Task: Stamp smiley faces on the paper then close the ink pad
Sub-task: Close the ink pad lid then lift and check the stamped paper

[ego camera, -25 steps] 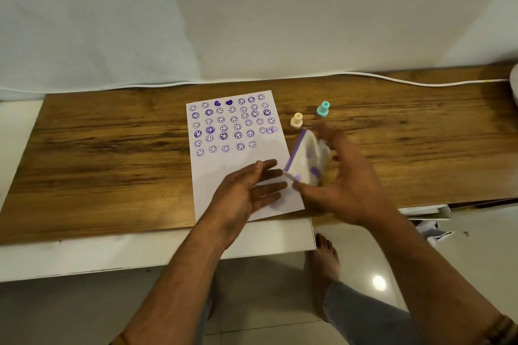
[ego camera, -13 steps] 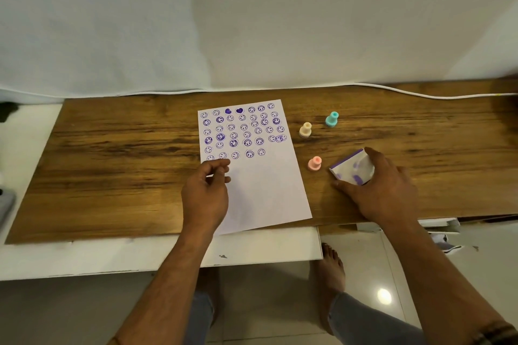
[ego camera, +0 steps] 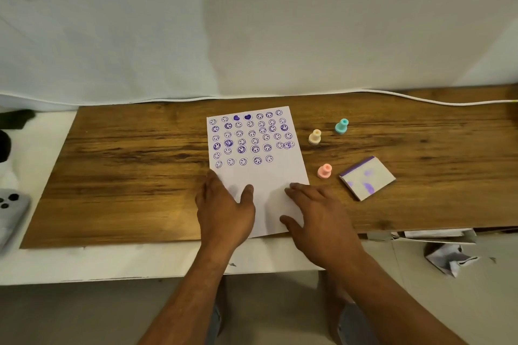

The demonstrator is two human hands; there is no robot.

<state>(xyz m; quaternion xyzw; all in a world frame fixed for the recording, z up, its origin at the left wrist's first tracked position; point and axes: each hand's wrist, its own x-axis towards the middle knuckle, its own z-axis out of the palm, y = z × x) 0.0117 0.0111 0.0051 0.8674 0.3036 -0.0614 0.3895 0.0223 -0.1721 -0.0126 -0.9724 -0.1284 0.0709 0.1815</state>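
Note:
A white paper (ego camera: 269, 176) lies on the wooden board (ego camera: 140, 171), its upper half covered with several rows of purple smiley stamps and two hearts. My left hand (ego camera: 224, 210) rests flat on the paper's lower left part, fingers apart. My right hand (ego camera: 316, 216) lies flat on its lower right corner, holding nothing. The ink pad (ego camera: 367, 178), a white square case with purple smudges, lies shut on the board right of the paper. A pink stamp (ego camera: 324, 171) stands beside it. A cream stamp (ego camera: 314, 137) and a teal stamp (ego camera: 341, 126) stand farther back.
A white cable (ego camera: 420, 98) runs along the board's back edge against the white sheet. A grey device (ego camera: 11, 210) lies off the board at the left. Crumpled paper (ego camera: 448, 258) sits on the floor at lower right. My knees show below the table.
My right hand set the ink pad down on the board, let go, and moved left onto the paper. My left hand shifted to the paper's lower left and flattened.

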